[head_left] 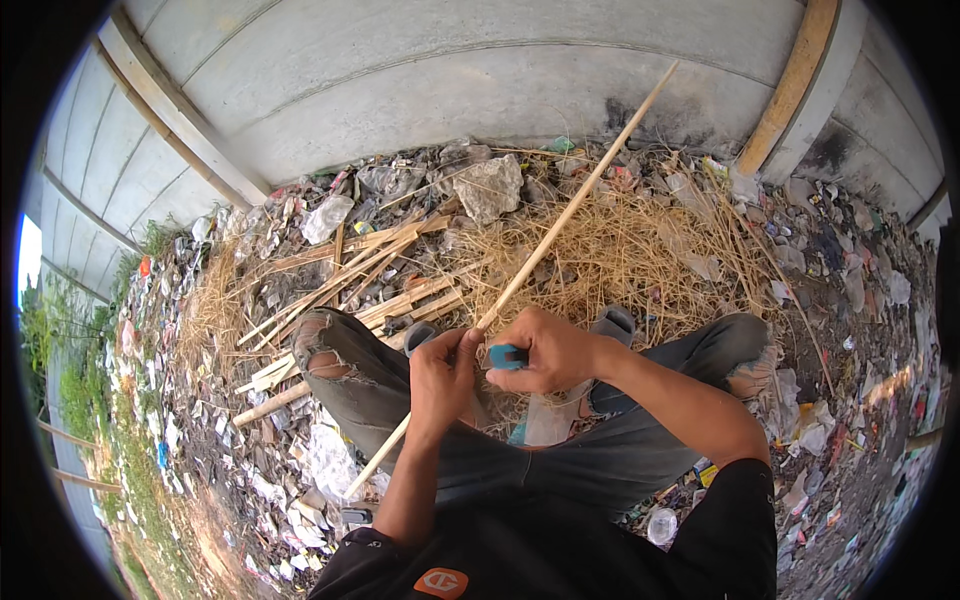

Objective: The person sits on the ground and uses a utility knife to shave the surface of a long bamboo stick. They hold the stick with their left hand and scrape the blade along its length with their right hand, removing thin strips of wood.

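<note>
My left hand [440,378] is closed round a long, pale bamboo stick [560,222]. The stick slants from the far right, in front of the wall, down past my left forearm to the near left. Just right of my left hand, my right hand [552,350] is closed on a small blue-handled tool [507,357] with a dark part. It sits close beside the stick; its blade or tip is hidden, and I cannot tell whether it touches the stick. Between my knees and the wall lies a heap of thin straw-coloured shavings [610,245].
Split bamboo strips [350,270] and a thicker bamboo piece [272,404] lie left of the shavings. A grey rock [488,188] sits before the concrete wall [440,95]. Plastic litter [325,460] covers the ground. My bent knees [735,370] flank the work, with slippers [614,323] between.
</note>
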Demonstrator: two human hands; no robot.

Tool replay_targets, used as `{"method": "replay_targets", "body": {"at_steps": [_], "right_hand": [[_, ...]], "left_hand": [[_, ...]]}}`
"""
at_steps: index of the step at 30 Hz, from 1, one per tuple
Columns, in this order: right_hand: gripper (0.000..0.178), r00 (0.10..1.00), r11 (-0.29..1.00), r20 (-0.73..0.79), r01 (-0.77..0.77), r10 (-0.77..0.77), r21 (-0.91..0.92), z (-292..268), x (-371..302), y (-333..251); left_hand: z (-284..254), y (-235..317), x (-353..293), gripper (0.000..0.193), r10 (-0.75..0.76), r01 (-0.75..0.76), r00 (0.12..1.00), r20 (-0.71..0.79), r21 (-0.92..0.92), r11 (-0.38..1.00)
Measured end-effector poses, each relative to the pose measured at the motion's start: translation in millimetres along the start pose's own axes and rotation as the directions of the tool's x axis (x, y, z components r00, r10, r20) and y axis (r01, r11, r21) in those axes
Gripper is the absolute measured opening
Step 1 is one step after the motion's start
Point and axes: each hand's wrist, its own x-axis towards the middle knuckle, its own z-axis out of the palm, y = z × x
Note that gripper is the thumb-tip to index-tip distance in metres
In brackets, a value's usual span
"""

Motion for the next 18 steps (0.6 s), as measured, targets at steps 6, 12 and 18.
{"method": "replay_targets", "body": {"at_steps": [6, 12, 18], "right_hand": [[0.045, 0.985, 0.969, 0.022, -0.162, 0.169, -0.185, -26, 2, -8], [0.052, 0.799, 0.697, -0.601, -0.435, 0.008, -0.57, -68, 0, -2], [0.049, 0.776, 0.629, -0.631, -0.477, -0.027, -0.614, -77, 0, -2]], "left_hand": [[-12, 0, 6, 0.04, -0.091, 0.094, 0.996, 0.022, -0.151, 0.984], [-17, 6, 3, 0.039, -0.052, 0.054, 0.999, 0.016, -0.11, 0.992], [-14, 9, 2, 0.04, -0.095, 0.1, 0.994, 0.057, -0.092, 0.991]]}}
